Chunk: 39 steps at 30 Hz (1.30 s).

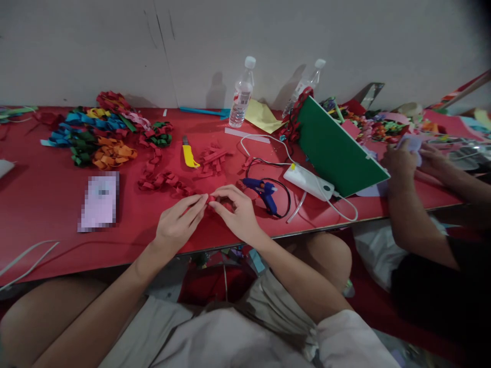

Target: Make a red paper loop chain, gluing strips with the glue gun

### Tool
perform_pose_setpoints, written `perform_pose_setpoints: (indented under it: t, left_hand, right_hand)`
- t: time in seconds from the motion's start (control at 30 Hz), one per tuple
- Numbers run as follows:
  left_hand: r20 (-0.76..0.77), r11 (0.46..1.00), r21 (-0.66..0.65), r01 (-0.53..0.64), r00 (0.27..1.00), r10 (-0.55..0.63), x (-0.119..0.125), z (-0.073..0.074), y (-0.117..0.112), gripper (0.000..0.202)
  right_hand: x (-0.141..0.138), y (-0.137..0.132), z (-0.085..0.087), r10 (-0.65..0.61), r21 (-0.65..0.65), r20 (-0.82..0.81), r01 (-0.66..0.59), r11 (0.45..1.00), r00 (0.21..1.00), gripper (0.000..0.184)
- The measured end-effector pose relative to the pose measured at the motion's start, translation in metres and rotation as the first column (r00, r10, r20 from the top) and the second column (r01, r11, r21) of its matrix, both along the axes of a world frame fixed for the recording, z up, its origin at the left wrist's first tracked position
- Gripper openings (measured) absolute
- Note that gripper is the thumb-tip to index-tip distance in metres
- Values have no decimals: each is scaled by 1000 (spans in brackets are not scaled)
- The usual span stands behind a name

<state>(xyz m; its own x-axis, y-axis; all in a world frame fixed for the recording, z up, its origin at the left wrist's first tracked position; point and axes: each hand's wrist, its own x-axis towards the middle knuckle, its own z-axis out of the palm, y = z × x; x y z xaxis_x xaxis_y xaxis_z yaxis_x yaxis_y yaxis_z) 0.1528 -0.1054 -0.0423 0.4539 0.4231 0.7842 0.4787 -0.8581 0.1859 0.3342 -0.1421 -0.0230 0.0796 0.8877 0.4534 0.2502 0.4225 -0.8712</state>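
My left hand (179, 221) and my right hand (235, 210) meet over the red table (46, 199), fingertips pinched together on a small red paper loop (210, 199). That loop ends a red paper chain (163, 179) that runs back and left across the table. A loose heap of red paper strips (214, 159) lies just beyond my hands. A blue glue gun (264, 192) with a black cord rests right of my right hand.
Coloured paper chains (97, 135) pile at the back left. A yellow utility knife (188, 154), two water bottles (241, 94), a white power strip (309, 182) and a tilted green board (335, 148) stand nearby. Another person's hands (406, 158) work at the right. A blurred card (99, 201) lies left.
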Motion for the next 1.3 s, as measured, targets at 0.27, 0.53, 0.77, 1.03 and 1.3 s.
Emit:
perform_pose_setpoints:
  t: [0.27,0.53,0.77,1.03,1.3]
  left_hand:
    - [323,622,-762,182,939,120,5,8,5,19]
    - [489,442,-831,337,822,292,10,4,3,24]
    - [409,521,-817,246,885,224,10,1,1,20]
    - [346,702,-696,148,926,148,11,4,-1,16]
    - [274,820,-548,165,962,-10,14,-1,1,42]
  right_hand:
    - [9,4,-1,38,29,108,-42,999,993,12]
    - [-1,-1,0,-71,13,92,71,997,993,4]
    - [-3,-1,-3,-49,-17,67,51,999,997,3]
    - [-3,-4,-1,-4,-74,53,8,997,999,6]
    - [-1,-1,-5,30,-156,-68,-40,987,997,19]
